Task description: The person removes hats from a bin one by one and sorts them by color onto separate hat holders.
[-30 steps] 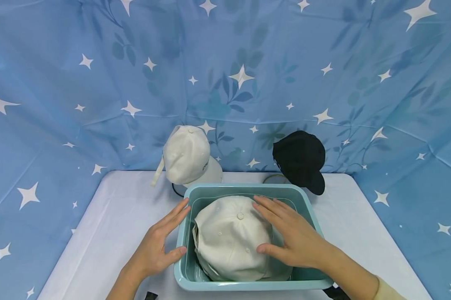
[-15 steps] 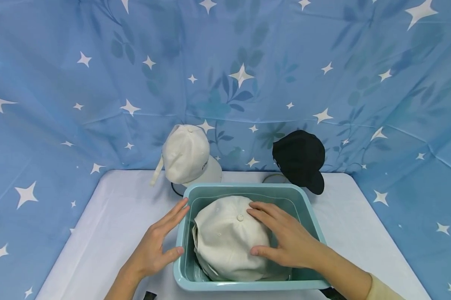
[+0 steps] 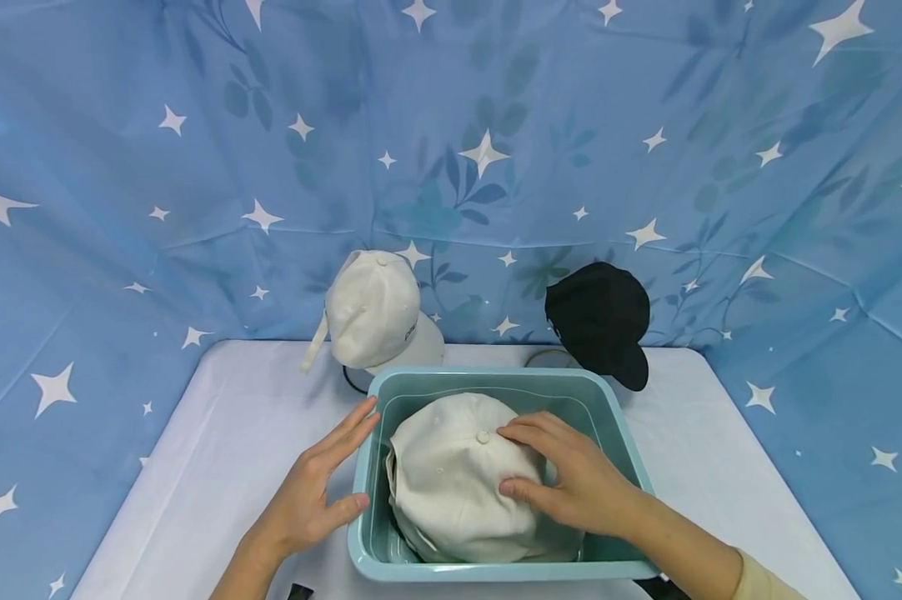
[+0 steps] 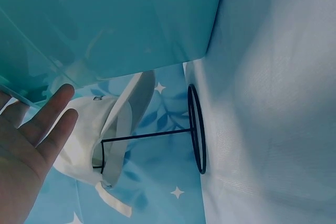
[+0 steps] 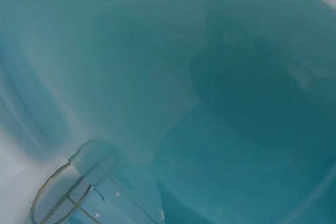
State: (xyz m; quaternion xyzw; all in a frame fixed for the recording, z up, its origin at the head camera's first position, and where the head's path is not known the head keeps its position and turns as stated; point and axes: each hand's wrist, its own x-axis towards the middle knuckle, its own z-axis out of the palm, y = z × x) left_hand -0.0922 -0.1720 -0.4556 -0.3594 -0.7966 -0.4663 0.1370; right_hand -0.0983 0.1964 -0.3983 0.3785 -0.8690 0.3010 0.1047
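A light blue-green plastic bin (image 3: pixel 496 572) stands on the table with an off-white baseball cap (image 3: pixel 451 467) inside, crown up. More off-white fabric shows under it. My right hand (image 3: pixel 571 483) reaches into the bin, its bent fingers near the cap's top button and its thumb lower on the crown, gripping the cloth between them. My left hand (image 3: pixel 312 496) has its fingers extended against the bin's left rim. In the left wrist view, those fingers (image 4: pixel 50 114) lie along the bin's wall (image 4: pixel 126 24). The right wrist view is mostly filled by the bin's wall (image 5: pixel 105 77).
Behind the bin, another white cap (image 3: pixel 376 308) hangs on a black wire stand (image 4: pixel 197 129). A black cap (image 3: pixel 601 321) sits at the back right, by a second wire stand (image 5: pixel 68 198). A blue star-patterned curtain (image 3: pixel 481 100) encloses the white table (image 3: pixel 256 417).
My right hand has moved slightly left onto the crown, and its fingers and thumb have drawn closer together on the cap. The left hand has stayed at the rim.
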